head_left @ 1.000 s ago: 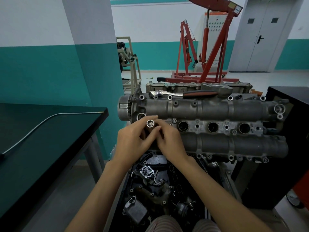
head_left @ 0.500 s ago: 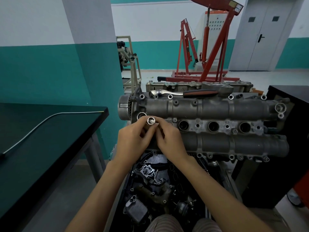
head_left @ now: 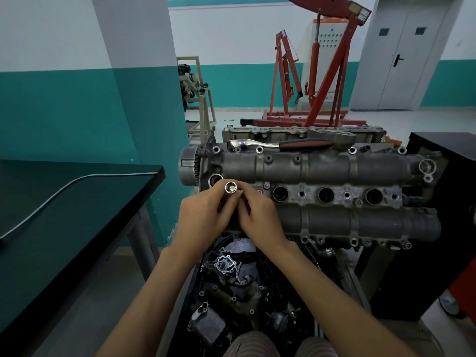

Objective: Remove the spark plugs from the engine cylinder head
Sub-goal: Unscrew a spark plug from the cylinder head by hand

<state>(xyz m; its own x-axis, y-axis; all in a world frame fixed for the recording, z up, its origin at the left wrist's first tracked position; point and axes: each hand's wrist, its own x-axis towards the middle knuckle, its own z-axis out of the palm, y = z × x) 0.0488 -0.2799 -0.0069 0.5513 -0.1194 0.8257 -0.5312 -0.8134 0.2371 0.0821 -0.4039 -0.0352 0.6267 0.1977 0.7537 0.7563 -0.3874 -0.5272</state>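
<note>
At frame centre, the left hand [head_left: 203,222] and right hand [head_left: 260,220] pinch a spark plug socket [head_left: 231,187] between their fingertips, standing over the leftmost well of the engine cylinder head [head_left: 322,194]. Tilted, it could slip from the fingers and drop its plug, if it holds one, back down the well.

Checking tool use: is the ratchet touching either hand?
Apart. The head view shows the ratchet lying on the head's far edge, both hands nearer, holding the socket.

A grey cylinder head [head_left: 322,191] is laid lengthwise, three open plug wells shown along its middle; a silver socket [head_left: 231,187] is held upright over the leftmost well.
</note>
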